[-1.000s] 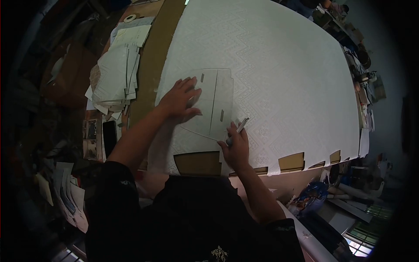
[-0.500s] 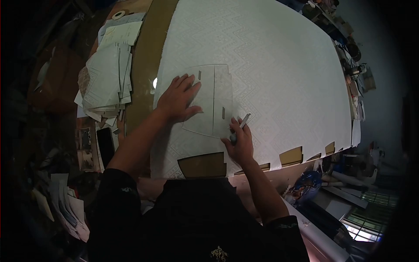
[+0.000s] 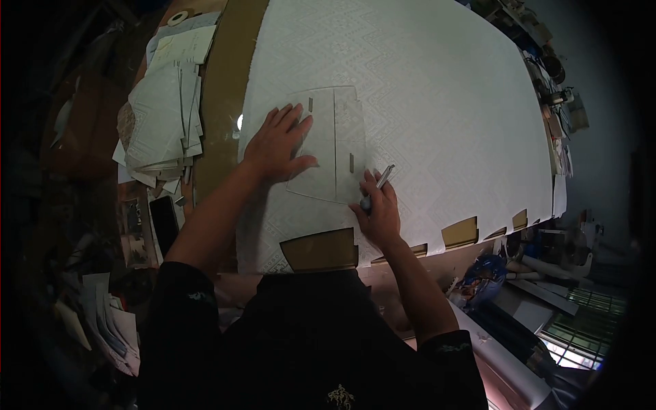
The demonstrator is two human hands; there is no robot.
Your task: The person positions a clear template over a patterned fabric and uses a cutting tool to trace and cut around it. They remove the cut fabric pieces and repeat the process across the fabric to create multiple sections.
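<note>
A clear pattern template (image 3: 347,130) with a dark centre line and two small slots lies on a wide sheet of white patterned material (image 3: 451,130). My left hand (image 3: 279,145) rests flat across the template's left side, fingers and thumb spread. At its lower right edge, my right hand (image 3: 380,212) is closed around a slim silver tool (image 3: 386,176). The tool's shaft points up and to the right, and a grey rounded part shows by the thumb. Its exact kind cannot be made out. Just below the template, a cut-out (image 3: 320,250) in the sheet exposes the brown surface underneath.
Stacked paper patterns (image 3: 164,116) sit left of the sheet, with a roll of tape (image 3: 178,18) above and a phone (image 3: 164,224) below. More cut-outs (image 3: 460,233) line the sheet's near edge. Tools and clutter (image 3: 560,96) border the far right edge.
The view has tilted a little, so the sheet and template sit higher in the picture. Both hands keep nearly the same place and grip.
</note>
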